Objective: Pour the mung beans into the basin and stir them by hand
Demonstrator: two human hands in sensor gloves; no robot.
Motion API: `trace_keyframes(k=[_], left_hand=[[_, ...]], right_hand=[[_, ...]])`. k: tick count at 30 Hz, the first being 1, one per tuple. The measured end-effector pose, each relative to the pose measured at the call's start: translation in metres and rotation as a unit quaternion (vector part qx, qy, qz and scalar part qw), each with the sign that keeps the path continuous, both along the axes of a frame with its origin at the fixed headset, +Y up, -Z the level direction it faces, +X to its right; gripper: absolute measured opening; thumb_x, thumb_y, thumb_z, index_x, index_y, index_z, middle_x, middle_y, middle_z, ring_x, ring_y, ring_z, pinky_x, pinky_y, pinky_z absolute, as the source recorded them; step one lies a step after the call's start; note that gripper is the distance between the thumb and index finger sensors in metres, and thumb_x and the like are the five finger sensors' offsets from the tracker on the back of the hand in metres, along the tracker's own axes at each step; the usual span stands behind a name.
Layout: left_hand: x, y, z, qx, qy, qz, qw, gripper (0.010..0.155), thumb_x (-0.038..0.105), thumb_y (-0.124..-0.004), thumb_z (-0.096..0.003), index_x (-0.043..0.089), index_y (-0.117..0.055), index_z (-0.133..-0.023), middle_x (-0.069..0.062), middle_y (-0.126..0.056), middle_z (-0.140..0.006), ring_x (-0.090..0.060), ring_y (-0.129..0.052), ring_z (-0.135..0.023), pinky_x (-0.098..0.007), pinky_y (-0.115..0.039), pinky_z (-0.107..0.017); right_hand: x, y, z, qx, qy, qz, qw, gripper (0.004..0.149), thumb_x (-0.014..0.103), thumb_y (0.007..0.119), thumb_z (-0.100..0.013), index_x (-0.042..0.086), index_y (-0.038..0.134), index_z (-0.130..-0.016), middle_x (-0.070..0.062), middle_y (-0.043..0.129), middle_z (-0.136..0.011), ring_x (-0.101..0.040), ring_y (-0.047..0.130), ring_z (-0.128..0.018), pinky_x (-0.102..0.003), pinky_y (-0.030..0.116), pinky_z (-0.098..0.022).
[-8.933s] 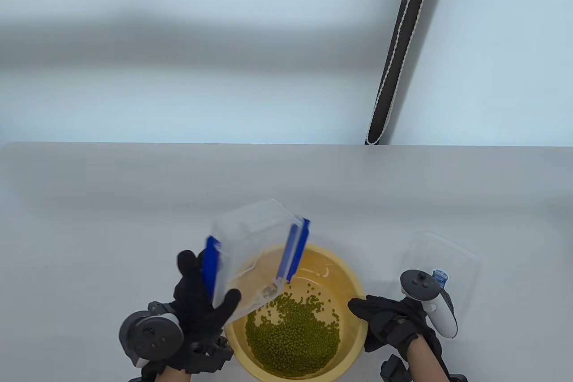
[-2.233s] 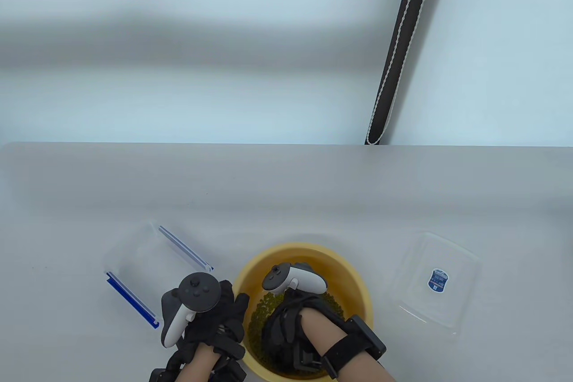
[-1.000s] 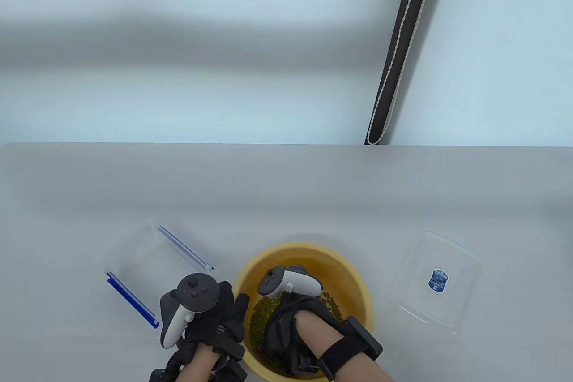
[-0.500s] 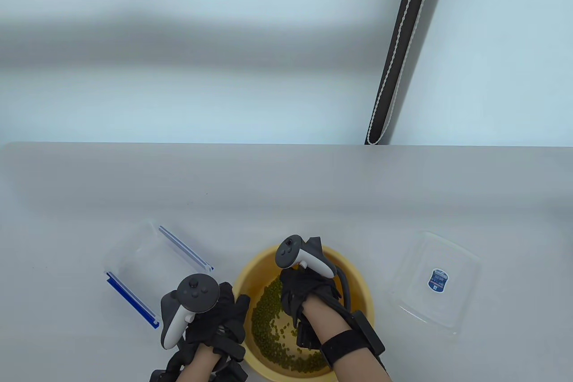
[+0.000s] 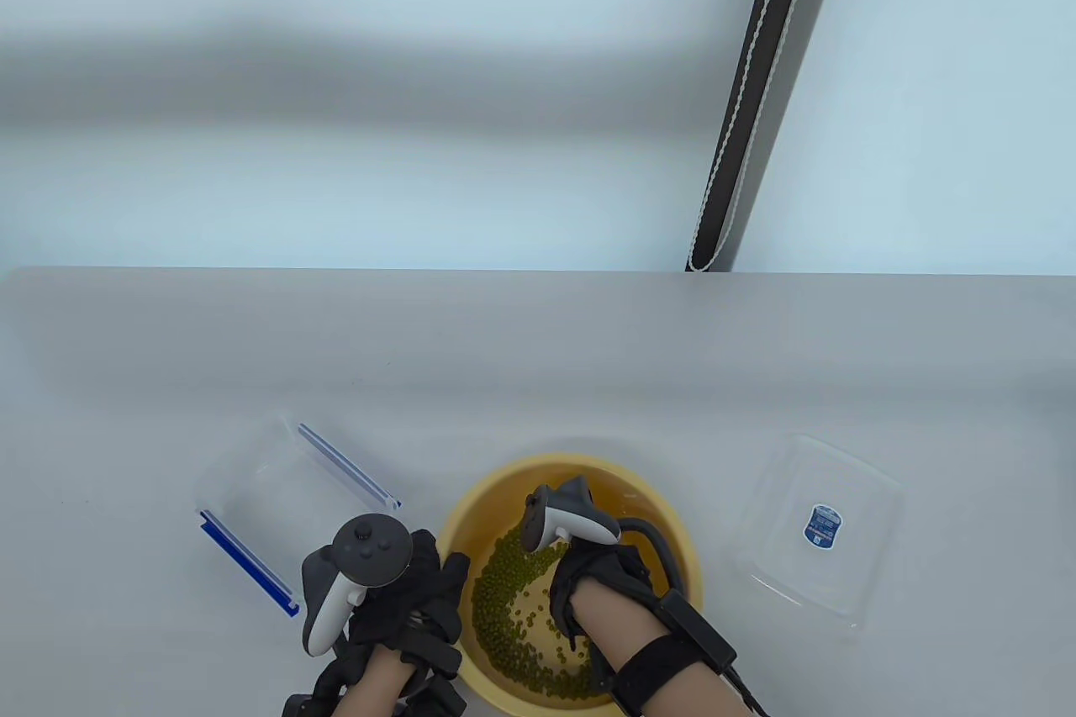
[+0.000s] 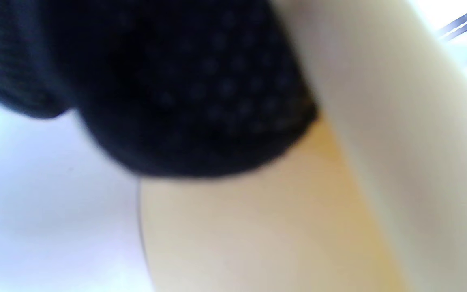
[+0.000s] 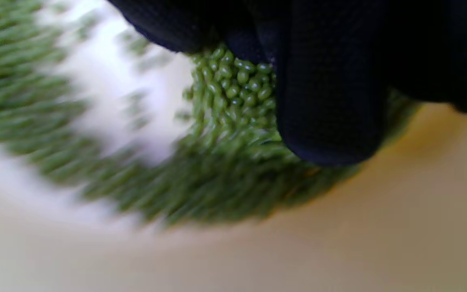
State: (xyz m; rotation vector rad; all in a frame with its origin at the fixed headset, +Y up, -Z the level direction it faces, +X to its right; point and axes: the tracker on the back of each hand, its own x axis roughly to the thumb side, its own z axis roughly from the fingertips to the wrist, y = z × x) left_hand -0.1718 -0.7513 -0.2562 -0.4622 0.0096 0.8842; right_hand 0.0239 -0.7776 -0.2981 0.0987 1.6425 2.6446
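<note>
The yellow basin (image 5: 664,515) sits at the table's near edge with green mung beans (image 5: 508,587) spread over its left and near floor. My right hand (image 5: 598,572) reaches down into the basin, its gloved fingers (image 7: 330,101) dipped among the mung beans (image 7: 233,89), which pile against them; the fingers hang relaxed. My left hand (image 5: 420,595) holds the basin's left rim, thumb lying over the edge. In the left wrist view its glove (image 6: 185,81) presses on the basin's outer wall (image 6: 258,235). The right fingertips are hidden in the table view.
An empty clear box with blue clips (image 5: 282,498) stands left of the basin. Its clear lid with a blue label (image 5: 820,532) lies to the right. A dark strap (image 5: 744,86) hangs on the wall behind the table.
The box was emptied into the basin and set down on the left. Within the last second my right hand has swept from the basin's left to its far side, then back right, pushing the beans leftward.
</note>
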Motion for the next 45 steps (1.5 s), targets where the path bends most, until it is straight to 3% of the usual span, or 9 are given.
trace_keyframes(k=[3, 6, 11, 17, 28, 32, 39, 42, 45], left_hand=[[0.001, 0.000, 0.000, 0.003, 0.001, -0.005, 1.000, 0.072, 0.042, -0.053, -0.0578, -0.013, -0.027, -0.097, -0.012, -0.095, -0.027, -0.004, -0.103, 0.006, -0.037, -0.097, -0.017], [0.000, 0.000, 0.000, 0.004, 0.000, -0.007, 1.000, 0.072, 0.042, -0.053, -0.0577, -0.013, -0.027, -0.097, -0.012, -0.095, -0.027, -0.004, -0.103, 0.006, -0.037, -0.097, -0.017], [0.001, 0.001, 0.000, 0.002, -0.002, -0.006, 1.000, 0.072, 0.041, -0.055, -0.0578, -0.013, -0.027, -0.097, -0.012, -0.095, -0.027, -0.004, -0.103, 0.006, -0.037, -0.097, -0.018], [0.001, 0.000, 0.000, 0.000, -0.003, -0.003, 1.000, 0.072, 0.041, -0.055, -0.0578, -0.013, -0.027, -0.097, -0.012, -0.095, -0.027, -0.004, -0.103, 0.006, -0.037, -0.096, -0.018], [0.001, 0.000, 0.000, 0.001, -0.001, -0.005, 1.000, 0.072, 0.041, -0.055, -0.0577, -0.014, -0.028, -0.096, -0.012, -0.097, -0.026, -0.004, -0.104, 0.007, -0.037, -0.097, -0.016], [0.001, 0.000, 0.000, -0.005, 0.000, 0.004, 1.000, 0.072, 0.041, -0.055, -0.0577, -0.014, -0.028, -0.096, -0.013, -0.098, -0.025, -0.005, -0.105, 0.007, -0.037, -0.097, -0.016], [0.001, 0.000, 0.001, -0.001, 0.002, 0.009, 1.000, 0.073, 0.041, -0.055, -0.0576, -0.014, -0.028, -0.096, -0.013, -0.098, -0.025, -0.005, -0.105, 0.008, -0.037, -0.097, -0.016], [0.001, -0.001, 0.001, -0.001, 0.002, 0.009, 1.000, 0.073, 0.041, -0.055, -0.0576, -0.014, -0.027, -0.096, -0.013, -0.098, -0.025, -0.005, -0.105, 0.008, -0.037, -0.097, -0.016], [0.001, -0.001, 0.001, -0.001, 0.002, 0.008, 1.000, 0.073, 0.041, -0.055, -0.0577, -0.014, -0.027, -0.096, -0.013, -0.098, -0.025, -0.005, -0.104, 0.008, -0.037, -0.097, -0.016]], right_hand=[[-0.018, -0.003, 0.006, -0.062, 0.010, -0.075, 0.995, 0.049, 0.022, 0.071, -0.046, -0.024, 0.071, -0.062, -0.043, 0.088, -0.041, -0.037, 0.108, -0.025, -0.054, 0.089, -0.019], [-0.034, -0.005, 0.004, -0.137, -0.035, -0.206, 0.968, 0.048, 0.022, 0.070, -0.048, -0.015, 0.061, -0.078, -0.034, 0.082, -0.060, -0.036, 0.101, -0.047, -0.054, 0.082, -0.038], [-0.031, 0.004, -0.022, -0.087, -0.082, -0.284, 0.951, 0.058, 0.018, 0.070, -0.051, 0.002, 0.035, -0.094, -0.018, 0.060, -0.086, -0.029, 0.085, -0.075, -0.054, 0.069, -0.059], [-0.003, 0.020, -0.043, 0.108, -0.092, -0.167, 0.976, 0.057, 0.018, 0.066, -0.053, 0.006, 0.029, -0.094, -0.019, 0.049, -0.091, -0.025, 0.084, -0.070, -0.054, 0.066, -0.059], [0.005, 0.026, -0.038, 0.203, 0.039, 0.039, 0.978, 0.055, 0.022, 0.070, -0.050, -0.001, 0.044, -0.093, -0.029, 0.061, -0.083, -0.034, 0.089, -0.066, -0.056, 0.073, -0.052], [0.012, 0.018, -0.030, 0.147, 0.068, 0.098, 0.982, 0.048, 0.021, 0.072, -0.047, -0.011, 0.063, -0.082, -0.042, 0.071, -0.066, -0.037, 0.096, -0.053, -0.056, 0.079, -0.042], [-0.004, -0.002, 0.000, -0.038, 0.019, -0.048, 0.998, 0.046, 0.019, 0.076, -0.045, -0.023, 0.075, -0.062, -0.046, 0.084, -0.043, -0.040, 0.106, -0.029, -0.059, 0.086, -0.025], [-0.023, -0.006, 0.008, -0.121, 0.013, -0.142, 0.982, 0.045, 0.024, 0.075, -0.045, -0.014, 0.073, -0.070, -0.036, 0.086, -0.052, -0.032, 0.106, -0.037, -0.053, 0.085, -0.035], [-0.035, -0.003, 0.002, -0.135, -0.015, -0.221, 0.966, 0.048, 0.019, 0.073, -0.046, -0.008, 0.060, -0.083, -0.030, 0.079, -0.068, -0.033, 0.099, -0.055, -0.055, 0.078, -0.048]])
